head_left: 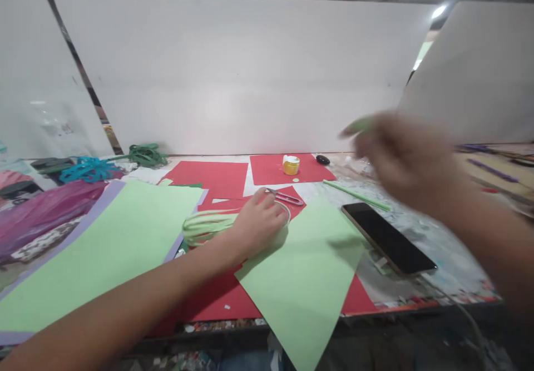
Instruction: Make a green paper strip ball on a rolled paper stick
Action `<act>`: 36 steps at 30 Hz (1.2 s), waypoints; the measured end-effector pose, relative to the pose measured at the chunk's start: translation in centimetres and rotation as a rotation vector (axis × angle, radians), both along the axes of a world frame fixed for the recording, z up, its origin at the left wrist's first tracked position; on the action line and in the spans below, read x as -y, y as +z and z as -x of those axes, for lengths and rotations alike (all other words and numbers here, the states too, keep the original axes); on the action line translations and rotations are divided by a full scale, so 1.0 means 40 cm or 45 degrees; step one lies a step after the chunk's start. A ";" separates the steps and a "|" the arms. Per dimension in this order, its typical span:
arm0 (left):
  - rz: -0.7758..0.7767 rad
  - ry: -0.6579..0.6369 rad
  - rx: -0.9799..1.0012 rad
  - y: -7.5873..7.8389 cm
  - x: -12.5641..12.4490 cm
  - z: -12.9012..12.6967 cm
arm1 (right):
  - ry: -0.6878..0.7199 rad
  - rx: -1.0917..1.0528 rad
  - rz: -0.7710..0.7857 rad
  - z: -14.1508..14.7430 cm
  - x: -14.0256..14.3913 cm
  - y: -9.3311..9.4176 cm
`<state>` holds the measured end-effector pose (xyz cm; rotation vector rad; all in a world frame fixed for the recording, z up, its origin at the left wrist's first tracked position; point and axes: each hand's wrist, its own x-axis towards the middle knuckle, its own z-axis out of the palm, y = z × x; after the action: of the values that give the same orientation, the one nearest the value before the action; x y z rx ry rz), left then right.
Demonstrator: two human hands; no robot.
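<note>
The worktop (379,288) is carrying everything, with the red sheet (225,298) lying partly under the green sheet (300,265), whose near corner is sticking out past the front edge; good handling is probably calling for drawing that corner inward, since an overhanging tip could be catching or creasing. The phone (387,237) is lying just beside the green sheet on the right, so sliding it aside would likely be giving freer room. The right hand (406,154) is hanging above the worktop, too blurred for telling whether its fingers are pinching the bit of green (361,125) showing at their tips; slowing it near the paper would probably be helping. The left hand (261,218) is resting palm down with bent fingers by the green sheet's upper left corner, hiding whether it is gripping anything; a flat, light press there would be steadying the paper without denting it. The green bundle (206,227) is lying against that hand, and keeping its strands off the sheet is likely worthwhile. The scissors (287,197) are lying just beyond the fingers, so minding their points is making sense.
</note>
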<state>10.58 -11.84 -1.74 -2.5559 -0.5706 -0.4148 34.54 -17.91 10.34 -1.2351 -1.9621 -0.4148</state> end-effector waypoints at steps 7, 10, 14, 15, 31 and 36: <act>0.383 0.175 0.120 0.047 -0.053 0.096 | 0.168 0.336 0.683 0.149 -0.078 -0.195; 0.494 0.119 0.417 0.068 -0.055 0.151 | 0.205 0.233 0.728 0.181 -0.097 -0.213; 0.490 0.032 0.656 0.063 -0.042 0.173 | 0.276 0.117 0.662 0.220 -0.097 -0.228; 0.481 0.027 0.680 0.059 -0.038 0.173 | 0.287 0.089 0.633 0.226 -0.095 -0.233; 0.450 0.014 0.648 0.042 -0.024 0.178 | 0.353 0.143 0.411 0.224 -0.092 -0.258; 0.440 -0.011 0.605 0.033 -0.030 0.182 | 0.343 0.197 0.422 0.217 -0.092 -0.256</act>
<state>3.29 -10.66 -0.42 -2.7913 -0.8615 -1.0205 25.85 -14.21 0.09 -1.1392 -2.3623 -0.0490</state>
